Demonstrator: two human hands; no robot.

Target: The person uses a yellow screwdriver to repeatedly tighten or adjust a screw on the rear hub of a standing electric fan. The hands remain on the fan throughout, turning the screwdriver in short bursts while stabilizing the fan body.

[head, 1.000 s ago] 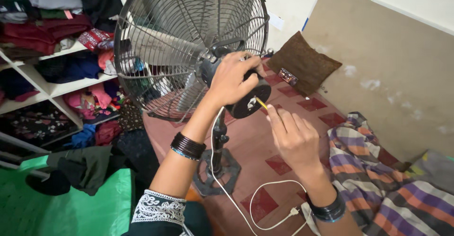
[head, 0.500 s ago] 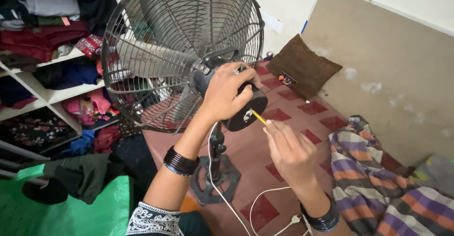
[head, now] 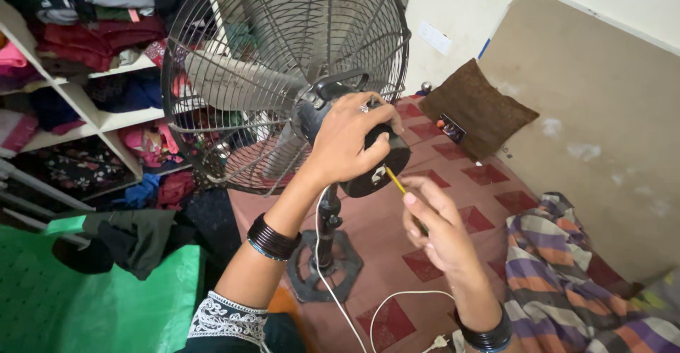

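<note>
We have our left hand (head: 350,140) wrapped over the black motor housing (head: 375,162) of the pedestal fan (head: 283,84), fingers curled around its rounded back, steadying it just behind the wire cage (head: 234,55). Our right hand (head: 435,229) sits at about five o'clock from the housing, fingers pinched around a yellow-shafted screwdriver (head: 394,180). The tool's long axis runs from our right hand up toward eleven o'clock, and its tip meets the rear face of the housing, near a small pale spot there; whether it is seated in a screw we cannot tell. So the housing lies up and to the left of the right hand, while the left hand is already on it and is plainly the nearer one. The fan's stand (head: 327,225) drops to a base (head: 322,271) at six o'clock, with a white cord (head: 397,303) trailing over the patterned red covering (head: 453,176). A brown cushion (head: 478,109) lies at two o'clock.
</note>
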